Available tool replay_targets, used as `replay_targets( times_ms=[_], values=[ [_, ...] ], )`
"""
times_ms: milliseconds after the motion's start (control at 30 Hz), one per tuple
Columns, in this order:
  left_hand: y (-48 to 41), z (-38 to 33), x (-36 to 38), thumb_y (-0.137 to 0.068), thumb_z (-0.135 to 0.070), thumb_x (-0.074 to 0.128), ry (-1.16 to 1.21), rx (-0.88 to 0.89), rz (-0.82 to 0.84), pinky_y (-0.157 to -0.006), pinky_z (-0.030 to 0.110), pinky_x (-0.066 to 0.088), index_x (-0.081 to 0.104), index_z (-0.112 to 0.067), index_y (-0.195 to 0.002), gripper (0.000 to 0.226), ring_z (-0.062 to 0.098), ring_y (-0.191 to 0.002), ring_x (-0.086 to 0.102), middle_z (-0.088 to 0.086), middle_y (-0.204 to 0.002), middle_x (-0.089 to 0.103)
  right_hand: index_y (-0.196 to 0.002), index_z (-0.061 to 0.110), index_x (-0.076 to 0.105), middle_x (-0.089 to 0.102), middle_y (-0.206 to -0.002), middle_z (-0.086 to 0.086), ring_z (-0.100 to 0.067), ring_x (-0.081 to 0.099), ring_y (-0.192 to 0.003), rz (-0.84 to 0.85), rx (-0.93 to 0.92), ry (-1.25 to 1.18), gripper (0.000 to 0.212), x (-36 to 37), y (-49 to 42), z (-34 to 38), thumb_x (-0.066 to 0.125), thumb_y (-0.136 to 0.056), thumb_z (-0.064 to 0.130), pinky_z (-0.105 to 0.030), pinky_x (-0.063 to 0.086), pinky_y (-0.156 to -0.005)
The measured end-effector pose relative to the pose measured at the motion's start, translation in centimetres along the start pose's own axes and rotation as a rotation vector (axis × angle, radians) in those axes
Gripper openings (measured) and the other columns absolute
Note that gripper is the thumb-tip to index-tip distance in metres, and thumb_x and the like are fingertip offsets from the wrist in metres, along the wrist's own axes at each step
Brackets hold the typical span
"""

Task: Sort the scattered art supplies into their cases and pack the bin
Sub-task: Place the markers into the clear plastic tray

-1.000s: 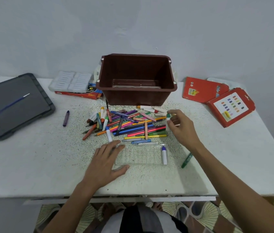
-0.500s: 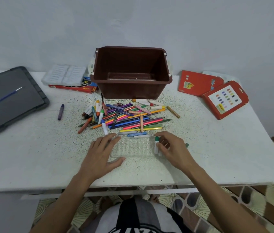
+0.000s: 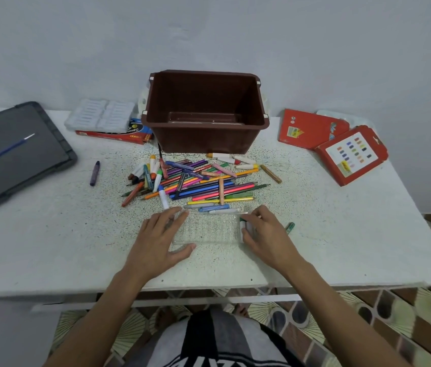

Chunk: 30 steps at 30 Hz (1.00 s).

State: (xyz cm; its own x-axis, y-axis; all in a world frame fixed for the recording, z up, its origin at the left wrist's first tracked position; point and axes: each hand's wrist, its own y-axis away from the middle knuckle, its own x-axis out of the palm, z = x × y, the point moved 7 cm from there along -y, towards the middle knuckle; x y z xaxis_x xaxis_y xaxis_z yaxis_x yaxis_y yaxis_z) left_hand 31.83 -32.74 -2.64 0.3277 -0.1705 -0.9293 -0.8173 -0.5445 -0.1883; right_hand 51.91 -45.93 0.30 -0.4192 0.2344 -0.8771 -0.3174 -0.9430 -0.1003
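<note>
A clear plastic case tray (image 3: 209,230) lies on the white table in front of me. My left hand (image 3: 158,242) rests flat on its left end, fingers spread and thumb along the front edge. At the tray's right end my right hand (image 3: 264,234) has curled fingers that pinch a white marker with a green cap (image 3: 243,225), which lies in the tray. Just behind the tray is a loose pile of markers, pencils and crayons (image 3: 198,184). The brown bin (image 3: 203,140) stands behind the pile, holding only a flat clear item on its floor.
A purple crayon (image 3: 94,172) lies alone at the left, beside a dark grey lid (image 3: 16,152) with a blue brush on it. A white slotted tray (image 3: 100,119) sits on a red box. Two red cases (image 3: 351,154) lie at the right. A green marker (image 3: 289,227) is beside my right hand.
My right hand came back from the pile's right edge with the green-capped marker and lowered it to the tray's right end. My left hand stayed on the tray.
</note>
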Motion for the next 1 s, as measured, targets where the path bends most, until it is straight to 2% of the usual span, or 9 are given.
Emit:
replay_targets(
  times_ms=[167, 300, 400, 500, 733, 1000],
  values=[
    [0.0, 0.1, 0.1, -0.087, -0.067, 0.046, 0.002, -0.006, 0.012, -0.098, 0.045, 0.042, 0.048, -0.019, -0.144, 0.075, 0.024, -0.124, 0.046, 0.001, -0.143, 0.045, -0.118, 0.006, 0.066, 0.051, -0.096, -0.007, -0.022, 0.055, -0.081, -0.028, -0.048, 0.067, 0.028, 0.1, 0.2, 0.6, 0.063, -0.091, 0.015, -0.022, 0.043, -0.075],
    [0.1, 0.1, 0.1, -0.089, -0.072, 0.037, 0.025, -0.021, 0.032, -0.1, 0.045, 0.04, 0.046, -0.02, -0.145, 0.077, 0.023, -0.125, 0.044, 0.0, -0.144, 0.043, -0.119, 0.003, 0.065, 0.054, -0.099, -0.009, -0.023, 0.058, -0.081, -0.077, -0.044, 0.046, 0.029, -0.2, 0.5, 0.5, 0.061, -0.093, 0.015, -0.026, 0.048, -0.075],
    [0.2, 0.4, 0.3, -0.087, -0.073, 0.041, 0.057, -0.041, 0.049, -0.103, 0.044, 0.036, 0.041, -0.025, -0.148, 0.078, 0.021, -0.128, 0.042, -0.001, -0.149, 0.037, -0.122, 0.006, 0.063, 0.054, -0.105, -0.007, -0.022, 0.056, -0.09, -0.126, -0.016, 0.007, 0.037, -0.7, 1.0, 0.0, 0.053, -0.095, 0.028, -0.024, 0.044, -0.08],
    [0.2, 0.6, 0.3, -0.085, -0.075, 0.041, 0.093, -0.059, 0.06, -0.105, 0.039, 0.027, 0.039, -0.028, -0.148, 0.079, 0.018, -0.133, 0.037, -0.003, -0.152, 0.033, -0.124, 0.01, 0.062, 0.055, -0.117, -0.008, -0.022, 0.051, -0.101, -0.115, -0.006, 0.021, 0.043, -0.6, 1.5, -0.6, 0.052, -0.092, 0.037, -0.031, 0.046, -0.084],
    [-0.1, 0.1, -0.1, -0.082, -0.072, 0.049, 0.126, -0.068, 0.043, -0.104, 0.037, 0.026, 0.045, -0.028, -0.143, 0.076, 0.017, -0.132, 0.036, -0.005, -0.147, 0.04, -0.128, 0.013, 0.06, 0.057, -0.131, -0.007, -0.023, 0.048, -0.115, -0.041, -0.075, 0.094, 0.064, 0.2, 2.0, -0.9, 0.057, -0.085, 0.06, -0.04, 0.046, -0.095],
    [-0.2, -0.1, 0.1, -0.084, -0.077, 0.043, 0.115, -0.035, 0.033, -0.099, 0.034, 0.029, 0.046, -0.024, -0.142, 0.079, 0.015, -0.125, 0.041, -0.006, -0.14, 0.045, -0.13, 0.017, 0.06, 0.056, -0.132, -0.005, -0.022, 0.049, -0.112, -0.02, -0.09, 0.086, 0.058, -0.2, 0.5, -1.5, 0.053, -0.087, 0.055, -0.037, 0.045, -0.092]
  ],
)
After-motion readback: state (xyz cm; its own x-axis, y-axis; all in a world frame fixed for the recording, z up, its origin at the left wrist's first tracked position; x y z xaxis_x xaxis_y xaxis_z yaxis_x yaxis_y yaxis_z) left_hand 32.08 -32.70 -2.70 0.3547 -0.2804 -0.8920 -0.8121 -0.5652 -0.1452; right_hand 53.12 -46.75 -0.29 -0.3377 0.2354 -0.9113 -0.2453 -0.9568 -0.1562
